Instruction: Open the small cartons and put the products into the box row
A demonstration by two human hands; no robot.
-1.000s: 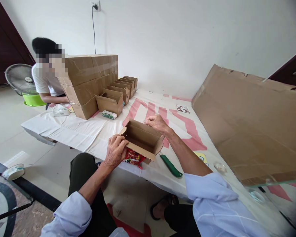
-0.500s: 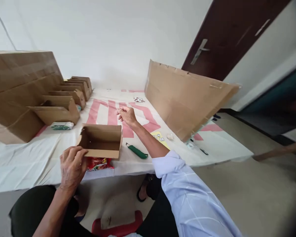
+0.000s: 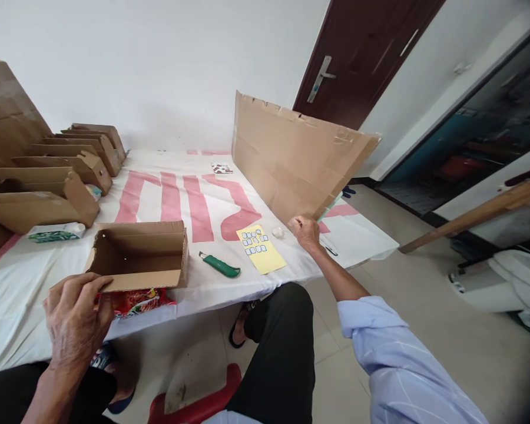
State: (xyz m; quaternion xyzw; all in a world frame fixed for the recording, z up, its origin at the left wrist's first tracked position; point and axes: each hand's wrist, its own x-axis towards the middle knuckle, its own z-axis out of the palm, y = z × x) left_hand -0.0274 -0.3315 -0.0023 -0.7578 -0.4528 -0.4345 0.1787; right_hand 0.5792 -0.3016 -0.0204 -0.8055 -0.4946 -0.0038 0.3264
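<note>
An open brown cardboard box [image 3: 139, 254] lies on its side near the front edge of the low cloth-covered table [image 3: 194, 203]. My left hand [image 3: 76, 315] grips the box's near left flap, fingers curled on it. A red snack packet [image 3: 136, 299] lies under the box's front. My right hand [image 3: 305, 229] is stretched far right, fingers closed, at the bottom edge of a large leaning cardboard sheet [image 3: 287, 156]; what it pinches is hidden. A yellow sticker sheet [image 3: 260, 249] and a green utility knife [image 3: 219, 265] lie between my hands.
A row of folded cardboard boxes [image 3: 57, 171] stands at the left, with a green-white packet [image 3: 55, 232] in front. A dark door [image 3: 357, 53] is behind the sheet. A red stool [image 3: 198, 403] is under my legs. A wooden bar [image 3: 472, 215] juts in at right.
My view has swung right. My right hand left the box's far flap and moved right across the table to the cardboard sheet's lower edge. My left hand stays on the box.
</note>
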